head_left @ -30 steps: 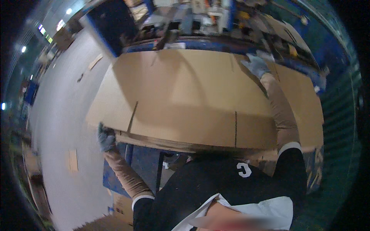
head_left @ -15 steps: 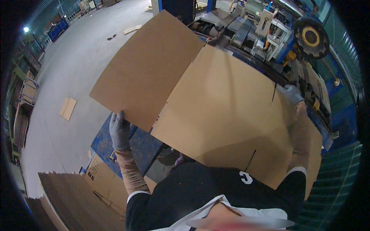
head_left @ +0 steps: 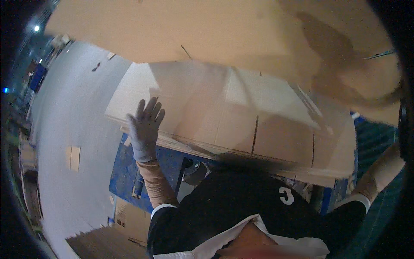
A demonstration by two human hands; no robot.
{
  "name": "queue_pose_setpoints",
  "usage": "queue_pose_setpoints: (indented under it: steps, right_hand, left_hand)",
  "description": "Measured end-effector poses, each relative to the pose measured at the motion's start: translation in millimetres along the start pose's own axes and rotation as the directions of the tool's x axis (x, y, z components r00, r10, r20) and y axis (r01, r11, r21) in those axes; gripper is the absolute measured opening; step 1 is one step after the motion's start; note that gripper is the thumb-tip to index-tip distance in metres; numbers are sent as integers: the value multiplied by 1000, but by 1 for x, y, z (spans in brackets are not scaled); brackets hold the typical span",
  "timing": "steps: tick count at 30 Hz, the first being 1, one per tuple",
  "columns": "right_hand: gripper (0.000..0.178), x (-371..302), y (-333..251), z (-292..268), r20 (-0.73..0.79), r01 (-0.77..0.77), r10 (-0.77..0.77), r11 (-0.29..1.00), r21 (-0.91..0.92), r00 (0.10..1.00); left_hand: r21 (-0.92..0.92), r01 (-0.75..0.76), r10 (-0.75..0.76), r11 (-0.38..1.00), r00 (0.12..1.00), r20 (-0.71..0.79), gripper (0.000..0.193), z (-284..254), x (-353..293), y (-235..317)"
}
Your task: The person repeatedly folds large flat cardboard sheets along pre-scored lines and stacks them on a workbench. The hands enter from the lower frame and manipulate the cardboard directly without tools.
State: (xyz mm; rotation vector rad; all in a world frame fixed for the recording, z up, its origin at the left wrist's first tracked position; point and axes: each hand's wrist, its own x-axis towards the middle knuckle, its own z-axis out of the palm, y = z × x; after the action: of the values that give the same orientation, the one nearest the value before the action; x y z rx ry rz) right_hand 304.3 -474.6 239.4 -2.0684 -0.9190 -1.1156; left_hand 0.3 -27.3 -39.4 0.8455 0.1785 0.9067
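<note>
- Brown cardboard filled the upper view from 10 to 2 o'clock: one broad sheet (head_left: 151,30), close to the camera, with a short dark slot (head_left: 186,52) at its near edge towards 12 o'clock
- That was the main change — half a second earlier machinery had shown between 12 and 2 o'clock, and now the sheet covered that area
- At 9 o'clock the left hand (head_left: 145,127), in a grey glove, had come away from the cardboard corner where its fingers had been; they now stood spread wide, tips towards 12, with nothing in them. It overlapped the left end of the stack (head_left: 280,136) in view, though contact was unclear
- Towards 4 o'clock the right forearm (head_left: 379,172) ran out to the dark rim. The right hand was lost beyond it, so there was no telling how its fingers stood or what they gripped; earlier it had shown at the cardboard's far edge
- Across the middle lay the stack, over a blue table (head_left: 166,166) at 8 o'clock
- For the work, this suggested the sheet had been raised off the stack — with the left hand no longer supporting it
</note>
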Motion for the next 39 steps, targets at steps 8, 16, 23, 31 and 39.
queue_pose_setpoints:
  steps: [8,16,23,31,39]
  right_hand:
    - [41,-186,-26,8,528,336,-234,936,-104,816]
    - [38,-379,42,10,-316,-442,350,848,-293,882]
    - [38,-355,160,-56,-237,-707,743,668,231,625]
    - [26,-288,29,-7,-106,-692,687,722,-23,719]
    - [29,-290,-3,63,643,-13,-39,997,76,765]
  left_hand:
    - [-322,-5,156,947,882,444,92,-37,6,36]
    - [296,83,15,952,949,-316,37,-112,31,1]
    - [792,-240,249,562,962,115,33,-90,45,26]
    - [667,-113,269,736,953,-137,27,-19,10,8]
    - [564,-816,-475,-123,548,688,53,83,-22,-68]
